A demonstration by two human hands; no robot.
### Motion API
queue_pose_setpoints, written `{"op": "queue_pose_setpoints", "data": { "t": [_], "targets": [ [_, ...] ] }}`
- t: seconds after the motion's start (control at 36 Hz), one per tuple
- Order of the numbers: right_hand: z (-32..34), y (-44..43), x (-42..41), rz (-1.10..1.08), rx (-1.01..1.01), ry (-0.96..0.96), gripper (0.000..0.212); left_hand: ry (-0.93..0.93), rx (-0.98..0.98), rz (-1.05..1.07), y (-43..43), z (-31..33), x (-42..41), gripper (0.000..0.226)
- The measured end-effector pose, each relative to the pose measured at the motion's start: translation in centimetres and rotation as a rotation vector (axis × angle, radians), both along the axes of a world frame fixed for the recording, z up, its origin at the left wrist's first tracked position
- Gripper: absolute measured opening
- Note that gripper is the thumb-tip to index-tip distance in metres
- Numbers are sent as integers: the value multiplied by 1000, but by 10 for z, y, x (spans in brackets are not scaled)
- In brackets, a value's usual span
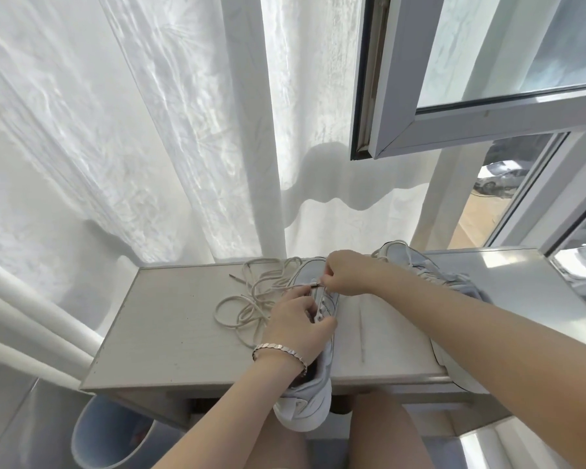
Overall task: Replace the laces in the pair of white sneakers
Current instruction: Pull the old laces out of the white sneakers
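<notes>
Sneaker (305, 401): mid-table, toe toward the far edge, heel overhanging the near edge.
Left hand (295, 319): curled over the eyelet row, holding the sneaker steady.
Right hand (345, 274): pinches the lace (247, 299) tip just above the eyelets.
Lace: loose coils lie left of the sneaker, reaching the far edge.
Second sneaker (416, 265): right edge, partly under the right forearm.
Risk, tip: a slipped pinch would likely let the tip miss its eyelet.
Risk, coils: a hard pull could knot them.
Risk, heel: pressure there might tip the sneaker off the near edge.
Room: table (170, 319) surface shows toward the left edge and between the sneakers.
</notes>
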State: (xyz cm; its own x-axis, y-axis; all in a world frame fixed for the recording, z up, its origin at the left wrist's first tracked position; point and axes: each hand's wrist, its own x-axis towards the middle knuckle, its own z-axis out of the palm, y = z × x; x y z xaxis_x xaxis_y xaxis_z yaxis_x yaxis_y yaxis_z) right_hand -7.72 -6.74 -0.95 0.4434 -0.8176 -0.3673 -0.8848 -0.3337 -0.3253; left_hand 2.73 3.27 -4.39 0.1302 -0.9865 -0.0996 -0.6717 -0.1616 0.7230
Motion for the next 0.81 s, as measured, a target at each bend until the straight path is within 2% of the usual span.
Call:
{"op": "queue_pose_setpoints", "data": {
  "t": [0.19,0.33,0.39,0.44,0.5,0.58,0.67,0.72,0.81],
  "targets": [
    [55,-13,-80,-148,-222,33,13,3,-13,18,0,0,1,32],
    [81,-18,-155,-350,-427,201,19,8,-21,24,-1,-1,0,34],
    [85,-16,-169,-475,-492,221,23,7,-30,29,0,-1,-1,34],
    [84,-12,-169,-511,-515,222,21,10,-34,38,0,-1,-1,34],
    [82,-4,-152,-395,-455,193,17,12,-35,43,0,0,-1,34],
    [76,12,-113,-156,-286,17,11,18,-39,46,1,-1,-1,35],
    [65,18,-81,-56,-163,-145,2,25,-41,48,1,0,-1,36],
    [50,17,-68,6,-129,-73,15,26,-47,51,1,0,-2,36],
    [22,13,-56,78,-176,295,52,21,-47,49,1,0,-2,36]
  ]
}}
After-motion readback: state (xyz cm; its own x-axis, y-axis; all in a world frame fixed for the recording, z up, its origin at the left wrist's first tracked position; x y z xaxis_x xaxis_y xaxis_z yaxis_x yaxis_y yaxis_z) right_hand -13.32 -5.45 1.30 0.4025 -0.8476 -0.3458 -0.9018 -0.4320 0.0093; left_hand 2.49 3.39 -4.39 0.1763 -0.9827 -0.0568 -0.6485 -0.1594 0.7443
